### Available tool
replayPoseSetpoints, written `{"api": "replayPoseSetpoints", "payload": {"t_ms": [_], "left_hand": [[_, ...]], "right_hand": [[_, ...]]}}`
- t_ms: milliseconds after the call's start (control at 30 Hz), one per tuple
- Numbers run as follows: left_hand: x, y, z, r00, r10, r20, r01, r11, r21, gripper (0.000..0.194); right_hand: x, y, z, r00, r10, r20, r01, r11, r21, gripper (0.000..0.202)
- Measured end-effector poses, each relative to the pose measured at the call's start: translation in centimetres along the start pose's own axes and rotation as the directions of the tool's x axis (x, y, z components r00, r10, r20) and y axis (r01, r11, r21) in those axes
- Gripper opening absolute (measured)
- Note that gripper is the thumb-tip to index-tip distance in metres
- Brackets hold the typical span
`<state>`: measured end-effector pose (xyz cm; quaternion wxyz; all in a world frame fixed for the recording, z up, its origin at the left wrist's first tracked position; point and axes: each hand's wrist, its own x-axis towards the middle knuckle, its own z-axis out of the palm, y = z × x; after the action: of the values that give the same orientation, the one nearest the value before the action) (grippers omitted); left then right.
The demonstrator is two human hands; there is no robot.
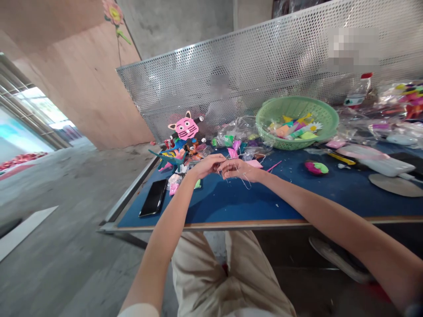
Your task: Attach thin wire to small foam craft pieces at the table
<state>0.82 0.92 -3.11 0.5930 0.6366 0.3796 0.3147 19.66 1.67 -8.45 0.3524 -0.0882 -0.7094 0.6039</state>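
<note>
Above a lap in beige trousers point(194, 268), both bare hands meet over the near-middle of the table. The left hand point(209, 164) has its fingers bent inward, tips against the right hand's; whether it grips anything is hidden. The right hand point(238, 170) is curled closed around thin pale strands point(246, 182), which loop out below its fingers; wire or thread, I cannot tell.

The blue tabletop point(211, 211) has a wood-coloured near edge and a metal frame at the left. A black smartphone point(153, 198) lies near the left corner, and a magenta stick point(274, 166) lies just right of the hands. Farther right are a soft-looking magenta-and-green lump point(316, 167), a flat beige disc point(395, 185) and a yellow-handled cutter point(342, 158).

Beyond the hands, to the left, a flat pink cat face point(187, 129) with black whiskers rises above a cluster of small colourful figures. To the right, a round green plastic basket point(297, 144) holds bright pieces and a white daisy point(315, 127); past it stands a clear, red-capped bottle point(358, 94) amid crinkled plastic.

A perforated metal panel point(185, 79) backs the table, with a grey concrete wall point(178, 22) behind.
</note>
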Motion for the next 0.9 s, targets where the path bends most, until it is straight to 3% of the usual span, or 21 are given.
{"api": "replayPoseSetpoints", "payload": {"t_ms": [167, 267, 433, 600, 900], "left_hand": [[0.5, -0.6, -0.2, 0.997, -0.067, 0.036, 0.067, 0.998, 0.011, 0.029], [0.6, -0.8, -0.4, 0.992, -0.111, 0.063, 0.11, 0.994, 0.018, 0.028], [0.5, -0.9, -0.7, 0.995, -0.091, 0.033, 0.089, 0.995, 0.046, 0.024], [0.2, -0.6, -0.5, 0.998, -0.066, 0.023, 0.065, 0.997, 0.043, 0.027], [0.0, -0.6, -0.8, 0.997, -0.072, 0.031, 0.068, 0.992, 0.109, 0.032]], "right_hand": [[-0.3, -0.3, 0.3, 1.0, 0.015, 0.018, -0.014, 0.999, -0.048, 0.024], [-0.3, -0.3, 0.9, 1.0, 0.015, 0.014, -0.016, 0.999, 0.047, 0.027], [-0.2, 0.0, 1.6, 0.997, 0.075, 0.013, -0.076, 0.978, 0.192, 0.029], [-0.3, 0.8, 1.4, 0.993, 0.119, -0.009, -0.115, 0.974, 0.197, 0.031], [-0.7, 0.7, 0.9, 0.973, 0.222, 0.06, -0.229, 0.943, 0.241, 0.03]]}}
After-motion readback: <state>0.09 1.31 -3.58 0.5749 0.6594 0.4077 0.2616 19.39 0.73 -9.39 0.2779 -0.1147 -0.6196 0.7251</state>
